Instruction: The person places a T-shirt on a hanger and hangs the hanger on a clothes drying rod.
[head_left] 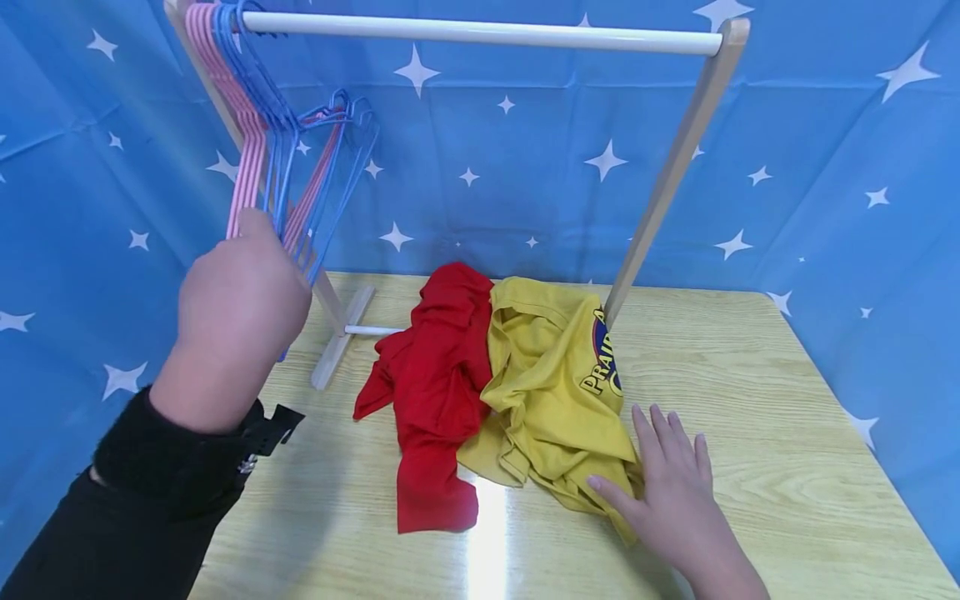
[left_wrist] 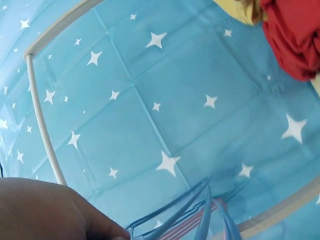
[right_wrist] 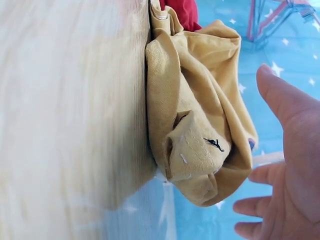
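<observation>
Several slender, hooked hangers (head_left: pixel 253 152) clasped in the left grip (head_left: pixel 243 292), right grip (head_left: pixel 672 483) splayed loose near rumpled yellow cloth (head_left: pixel 555 392)

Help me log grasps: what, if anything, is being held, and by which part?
The left grip holds hangers by their near side; how many cannot be told. The right grip holds nothing.
</observation>
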